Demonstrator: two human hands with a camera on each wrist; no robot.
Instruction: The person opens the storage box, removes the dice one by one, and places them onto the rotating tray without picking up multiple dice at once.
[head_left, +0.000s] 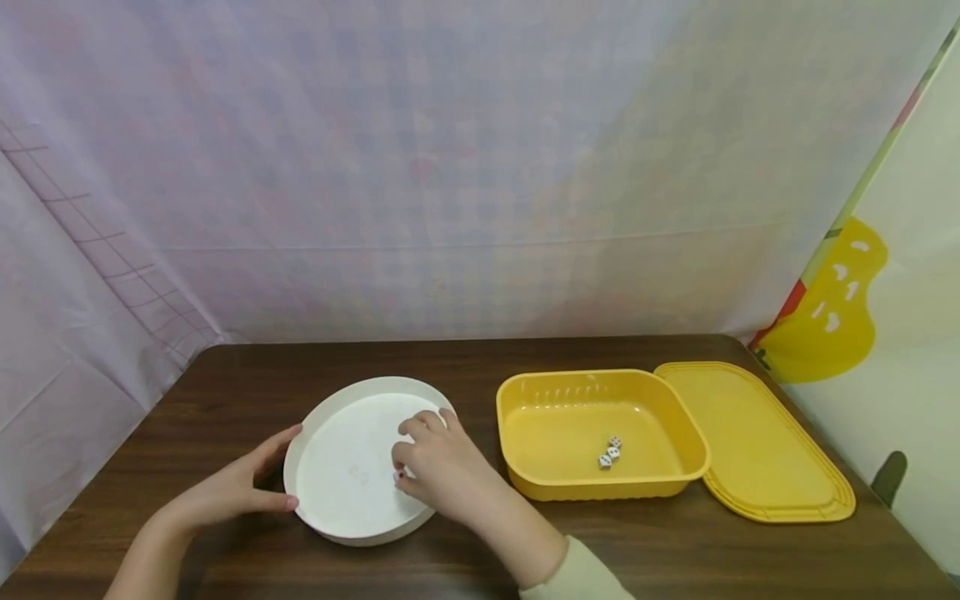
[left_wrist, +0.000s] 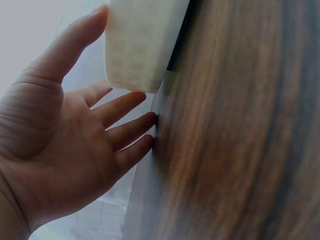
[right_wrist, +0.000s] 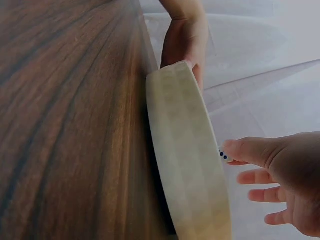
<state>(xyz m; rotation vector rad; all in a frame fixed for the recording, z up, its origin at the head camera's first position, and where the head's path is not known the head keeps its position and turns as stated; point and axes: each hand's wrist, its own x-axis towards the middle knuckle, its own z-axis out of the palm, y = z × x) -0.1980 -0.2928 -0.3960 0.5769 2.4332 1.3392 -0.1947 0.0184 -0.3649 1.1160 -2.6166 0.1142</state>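
A round white tray (head_left: 360,467) with a low wall sits on the left part of the table. My right hand (head_left: 442,467) is over its right side and pinches a small white die (right_wrist: 224,155) between thumb and index finger; dark dots show on the die. The other fingers of that hand spread loosely. Against the tray's left side rests my left hand (head_left: 225,492), thumb and fingertips touching the wall with the fingers nearly straight. Three white dice (head_left: 613,452) lie together inside a yellow plastic box (head_left: 525,483) right of the tray.
A yellow lid (head_left: 780,458) lies flat at the right, partly under the box's edge. All of this stands on a dark wooden table (head_left: 247,375). Pale patterned cloth (head_left: 420,167) hangs behind and at the sides.
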